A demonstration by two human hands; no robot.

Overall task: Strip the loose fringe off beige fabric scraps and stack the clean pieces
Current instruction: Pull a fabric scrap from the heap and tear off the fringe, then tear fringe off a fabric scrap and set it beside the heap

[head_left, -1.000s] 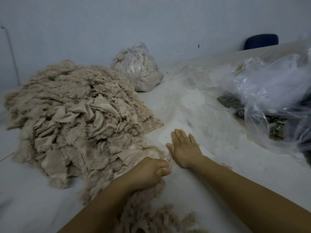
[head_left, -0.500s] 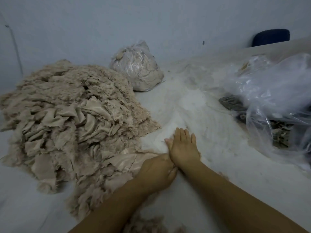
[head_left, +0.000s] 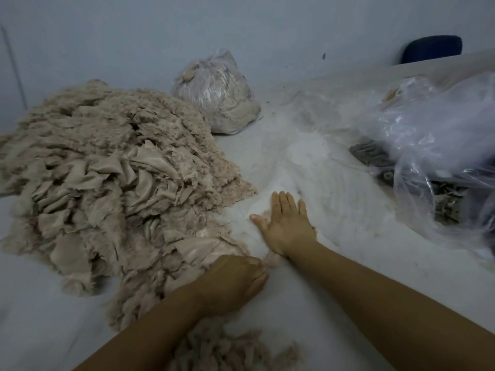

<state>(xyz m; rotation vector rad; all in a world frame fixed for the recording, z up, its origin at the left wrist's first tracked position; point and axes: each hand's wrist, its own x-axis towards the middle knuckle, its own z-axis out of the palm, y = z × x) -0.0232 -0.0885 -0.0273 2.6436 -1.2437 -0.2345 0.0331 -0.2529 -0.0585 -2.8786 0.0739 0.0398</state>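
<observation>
Scraps (head_left: 107,178) lie heaped on the table (head_left: 348,277) to our left. Our right hand (head_left: 288,223) lies flat, fingers straight, on a scrap beside the heap. Our left hand (head_left: 235,282) curls at the heap's near edge; we cannot tell whether it grips anything.

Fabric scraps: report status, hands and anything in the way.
Right hand flat, pressing a scrap on the table. Left hand gripping fringe at the scrap pile edge. Nothing blocking; plastic bag off right.
</observation>
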